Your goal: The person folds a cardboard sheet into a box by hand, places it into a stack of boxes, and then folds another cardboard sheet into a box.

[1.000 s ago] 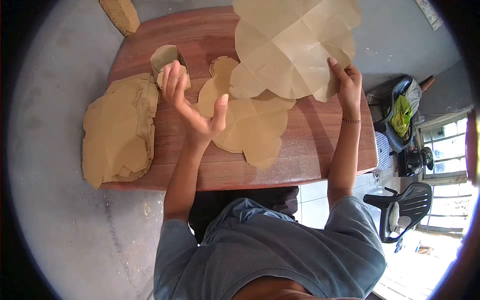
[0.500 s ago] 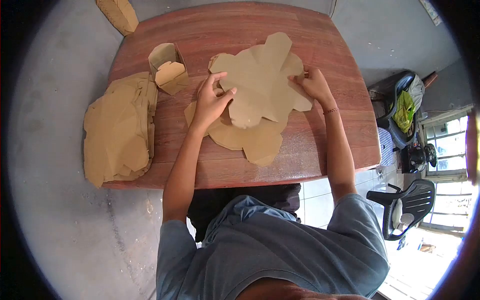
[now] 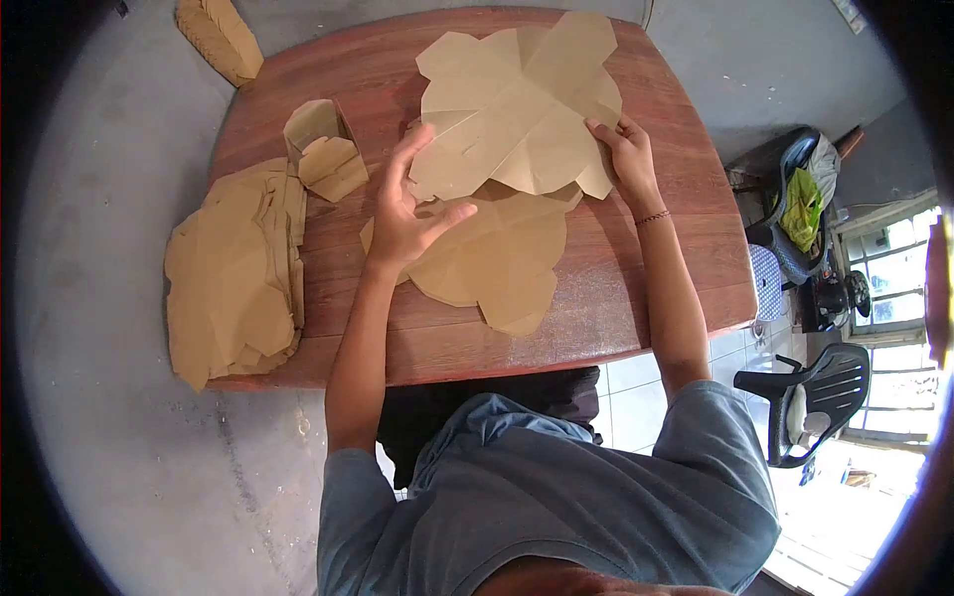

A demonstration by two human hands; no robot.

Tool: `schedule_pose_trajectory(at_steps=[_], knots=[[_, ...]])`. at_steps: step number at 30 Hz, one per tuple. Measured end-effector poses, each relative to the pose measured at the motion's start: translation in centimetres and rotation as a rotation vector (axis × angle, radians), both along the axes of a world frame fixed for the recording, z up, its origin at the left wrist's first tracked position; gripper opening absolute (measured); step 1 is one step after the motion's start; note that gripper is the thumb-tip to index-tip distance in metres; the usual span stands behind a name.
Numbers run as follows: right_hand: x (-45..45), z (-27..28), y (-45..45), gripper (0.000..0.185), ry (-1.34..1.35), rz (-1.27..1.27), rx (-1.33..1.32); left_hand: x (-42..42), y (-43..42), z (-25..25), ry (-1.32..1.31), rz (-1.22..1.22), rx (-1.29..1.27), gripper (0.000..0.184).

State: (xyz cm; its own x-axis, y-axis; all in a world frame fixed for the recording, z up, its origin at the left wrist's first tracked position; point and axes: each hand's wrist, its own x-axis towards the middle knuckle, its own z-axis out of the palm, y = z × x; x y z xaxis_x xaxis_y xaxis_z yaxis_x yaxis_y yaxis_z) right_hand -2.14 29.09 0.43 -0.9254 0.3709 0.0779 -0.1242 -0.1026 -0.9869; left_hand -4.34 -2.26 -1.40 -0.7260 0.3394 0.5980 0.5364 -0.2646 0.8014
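Note:
A flat cut cardboard sheet (image 3: 512,104) with rounded lobes and crease lines is held up over the far half of the table. My right hand (image 3: 633,159) pinches its right edge, thumb on top. At its lower left edge is my left hand (image 3: 402,209), thumb and fingers spread wide apart; the fingertips are near or touching the edge. Below the sheet, more flat cardboard blanks (image 3: 497,258) of a similar shape lie on the table, partly covered by it.
A thick stack of flat cardboard blanks (image 3: 224,283) sits at the table's left edge. Behind it stands a folded open cardboard box (image 3: 333,164). More cardboard (image 3: 221,40) is at the far left corner of the red-brown table (image 3: 616,308). A dark plastic chair (image 3: 825,397) stands right.
The held sheet has moved away from me and turned, now showing clear crease lines. My left hand has opened wide from its hold; my right hand still grips the right edge.

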Motion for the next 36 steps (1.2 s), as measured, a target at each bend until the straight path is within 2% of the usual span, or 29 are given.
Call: schedule_pose_trajectory(at_steps=[1,3,6,9,10,11,12,13,14,15,17,18,19,20,21,22,24,26,28,30,34,36], knots=[[0.0,0.0,0.0,0.031,-0.009,-0.002,-0.016,-0.1,-0.3,0.2,-0.001,0.001,0.0,0.077],[0.1,0.1,0.0,0.031,-0.019,-0.006,-0.03,-0.2,-0.8,0.7,0.342,0.142,-0.349,0.07],[0.2,0.1,0.6,0.029,-0.056,-0.016,-0.021,0.6,-0.4,0.9,0.316,0.274,-0.419,0.064],[0.4,0.1,1.6,0.03,-0.19,0.027,0.087,0.2,-0.7,0.4,0.265,0.267,-0.394,0.054],[0.7,0.6,1.5,0.031,-0.307,0.1,0.143,0.0,-0.9,0.4,0.263,0.27,-0.394,0.054],[0.8,1.0,1.3,0.031,-0.424,0.173,0.2,-0.3,-1.1,0.4,0.371,0.274,-0.455,0.045],[0.8,0.7,1.4,0.031,-0.426,0.178,0.201,-0.3,-1.2,0.4,0.479,0.279,-0.517,0.036],[0.7,0.4,1.4,0.034,-0.412,0.224,0.351,-0.3,-1.1,0.3,0.476,0.284,-0.518,0.036],[0.6,0.2,1.5,0.036,-0.395,0.27,0.501,-0.1,-0.7,0.2,0.465,0.306,-0.497,0.027],[0.6,0.3,1.4,0.036,-0.395,0.276,0.505,0.1,-0.3,0.2,0.453,0.329,-0.476,0.019],[0.7,0.7,1.2,0.034,-0.302,0.088,0.63,0.2,-0.2,0.2,0.474,0.416,-0.451,0.018],[0.9,1.2,1.1,0.034,-0.302,0.096,0.636,0.2,-0.1,0.1,0.497,0.495,-0.428,0.02],[1.3,2.0,1.0,0.033,-0.123,-0.071,0.741,0.6,-0.1,0.5,0.493,0.505,-0.426,0.02],[1.7,3.0,1.0,0.032,0.062,-0.238,0.836,1.1,-0.2,1.0,0.258,0.44,-0.375,0.022],[2.5,4.0,0.9,0.03,0.148,-0.122,0.697,1.3,-0.2,1.3,0.027,0.372,-0.319,0.024],[3.4,4.9,0.9,0.03,0.151,-0.114,0.702,1.3,-0.2,1.2,0.024,0.38,-0.313,0.024],[4.9,6.4,0.6,0.033,0.156,0.372,0.678,1.3,-0.3,0.7,-0.294,0.148,-0.177,0.028],[5.2,7.1,0.0,0.04,0.108,0.459,0.772,0.7,-0.1,-0.3,-0.197,0.193,-0.197,0.028],[5.3,7.3,-1.0,0.035,0.194,0.448,1.06,0.9,0.1,0.1,-0.101,0.227,-0.22,0.029],[5.0,6.6,-0.8,0.029,0.192,0.459,1.06,1.4,0.2,0.9,-0.279,0.143,-0.125,0.029],[4.7,6.1,-2.1,0.016,0.263,0.39,1.13,1.3,-0.2,1.1,-0.325,0.099,-0.188,0.03],[4.6,5.6,-3.5,0.018,0.295,0.377,1.124,1.3,-0.2,1.1,-0.297,0.031,-0.237,0.032]])
